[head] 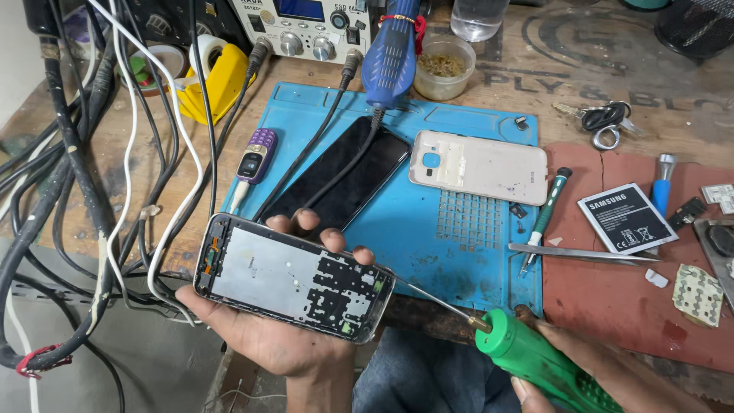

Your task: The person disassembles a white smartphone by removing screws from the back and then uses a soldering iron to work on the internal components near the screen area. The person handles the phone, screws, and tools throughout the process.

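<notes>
Two hands at work over a cluttered tabletop [550, 65]: left hand [267, 336] cups an opened phone [294, 277], back off, metal frame facing up, held just in front of the blue mat [451, 252]. On the mat sit a purple mini phone [257, 153], a black phone [340, 174] and a white back cover [480, 165]. Right hand [581, 367] has its grip clenched around a green screwdriver [535, 359], tip touching the opened phone's right edge. Battery [627, 217] lies far right.

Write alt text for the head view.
A left hand cradles an opened phone frame while the right hand aims a green-handled screwdriver at its edge, above a blue repair mat holding a white back cover.
</notes>
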